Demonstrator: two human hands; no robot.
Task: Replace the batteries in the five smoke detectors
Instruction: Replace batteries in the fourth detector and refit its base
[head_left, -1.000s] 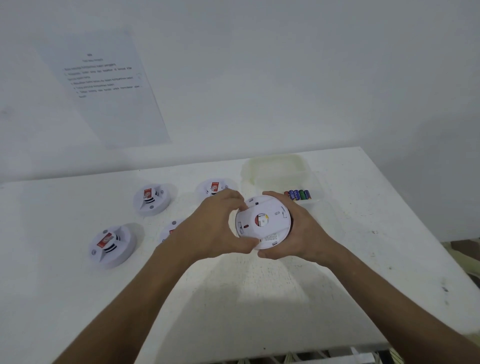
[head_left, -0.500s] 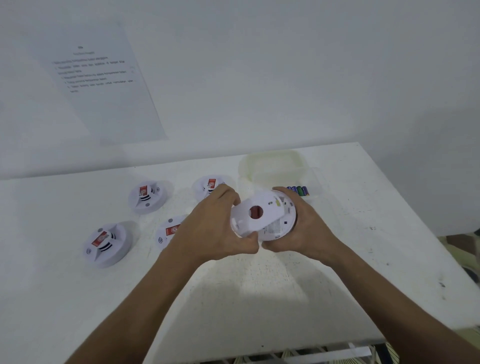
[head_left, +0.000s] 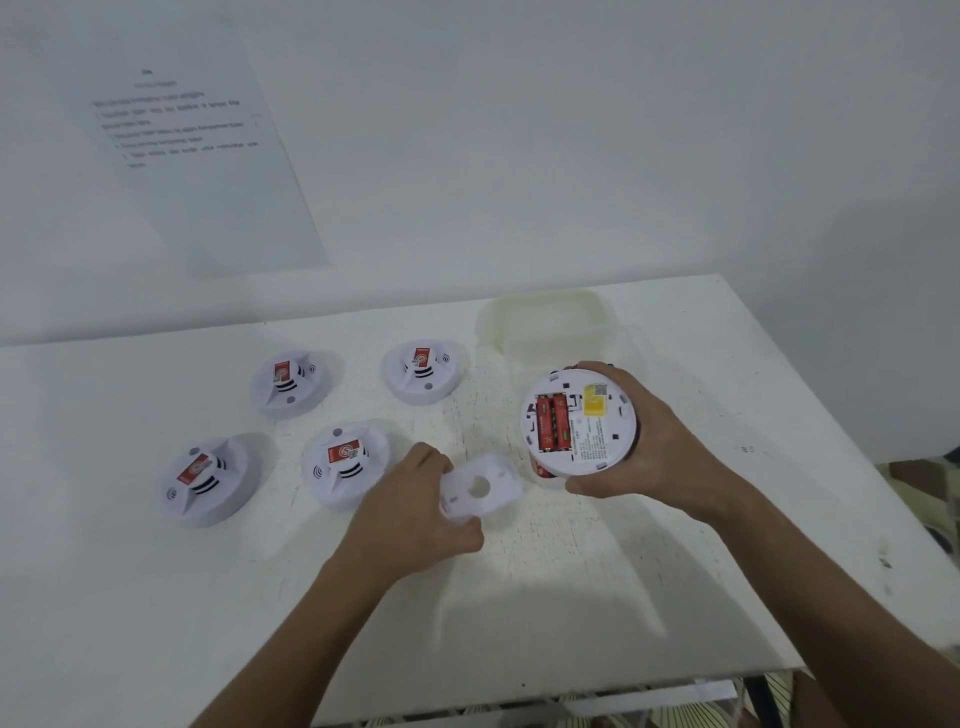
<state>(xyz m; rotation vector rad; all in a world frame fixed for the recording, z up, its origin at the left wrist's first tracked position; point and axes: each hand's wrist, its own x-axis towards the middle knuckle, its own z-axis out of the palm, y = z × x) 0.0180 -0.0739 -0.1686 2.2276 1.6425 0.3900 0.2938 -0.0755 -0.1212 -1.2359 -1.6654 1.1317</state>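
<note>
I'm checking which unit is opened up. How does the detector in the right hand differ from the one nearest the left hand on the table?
The held detector is gripped by the right hand with its back facing up; the table detector lies face up, untouched. The held detector shows two red batteries and a yellow label; the table detector shows a red sticker and vents. Both are round and white.

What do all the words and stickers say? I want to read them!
Nothing here is sharp enough to quote.
Paper on the wall: printed lines, too blurred to read.
Red stickers on the four smoke detectors on the table: a round sign, too small to read.
Open detector in the right hand: small print and a yellow sticker, unreadable.
Red batteries: markings too small.
</note>
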